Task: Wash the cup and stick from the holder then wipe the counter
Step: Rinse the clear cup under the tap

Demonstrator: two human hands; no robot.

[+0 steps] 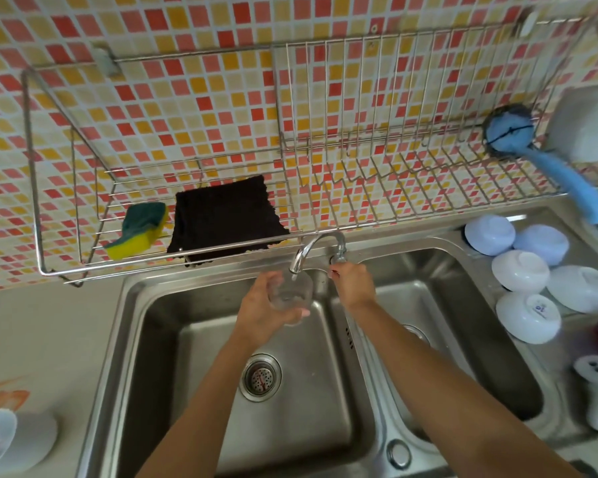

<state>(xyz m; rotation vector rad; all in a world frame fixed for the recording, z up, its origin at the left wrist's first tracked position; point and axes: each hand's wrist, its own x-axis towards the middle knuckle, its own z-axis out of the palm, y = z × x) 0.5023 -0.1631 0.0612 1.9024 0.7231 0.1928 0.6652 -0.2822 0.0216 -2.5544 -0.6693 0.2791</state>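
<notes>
Yellow-and-green sponge (137, 230) and black cloth (227, 219) on the wire wall rack (35, 160). Left hand (266, 310) wrapped around a clear glass cup (290, 294) under the curved steel faucet spout (309, 248), above the left sink basin (173, 357). Right hand (353, 282) gripping the tap handle (339, 255). White upturned bowls (520, 270) beside the right basin.

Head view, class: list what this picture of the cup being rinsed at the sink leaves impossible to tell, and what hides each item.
1. The stick: not visible anywhere in the head view.
2. The tap handle: mostly covered by the right hand, so its position is unclear.
3. The clear cup: its near side is hidden by the left hand; whether water is flowing is too faint to tell.
4. The white container: cut off by the left edge.
</notes>
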